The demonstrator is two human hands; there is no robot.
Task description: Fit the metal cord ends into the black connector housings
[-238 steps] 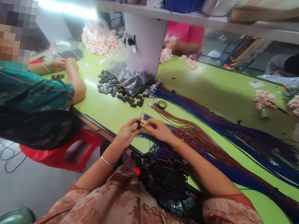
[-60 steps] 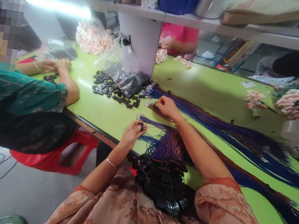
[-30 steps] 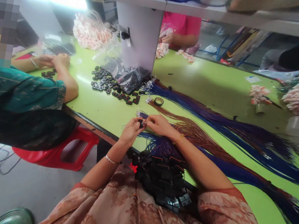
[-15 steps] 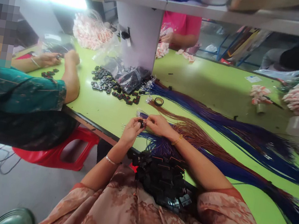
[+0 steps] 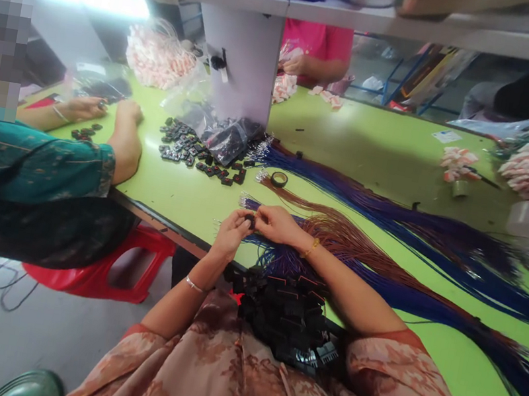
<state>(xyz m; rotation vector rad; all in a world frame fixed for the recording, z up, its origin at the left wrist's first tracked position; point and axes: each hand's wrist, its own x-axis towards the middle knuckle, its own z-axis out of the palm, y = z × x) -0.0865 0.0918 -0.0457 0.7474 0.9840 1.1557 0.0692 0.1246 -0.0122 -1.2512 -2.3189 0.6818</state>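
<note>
My left hand (image 5: 231,233) is closed on a small black plastic connector housing (image 5: 249,220), held up over the table's front edge. My right hand (image 5: 278,223) meets it from the right, thumb and fingers pinched against the housing; whatever lies in that pinch is too small to make out. Under and beside the hands lie bundles of thin wires: blue-purple wires (image 5: 279,259) with metal tips, and brown wires (image 5: 339,231) running off to the right. Many black connector parts (image 5: 284,308) are heaped at the table edge against my body.
A roll of black tape (image 5: 279,179) lies beyond my hands. Small black parts (image 5: 180,144) are scattered by a plastic bag (image 5: 233,139). More blue wires (image 5: 368,208) stretch rightward. At left a co-worker's arm (image 5: 124,149) rests on the green table (image 5: 365,133); a red stool (image 5: 133,264) stands below.
Both hands stay together at nearly the same spot, with the right fingers drawn slightly closer to the black housing. The co-worker's hands at left have moved a little apart.
</note>
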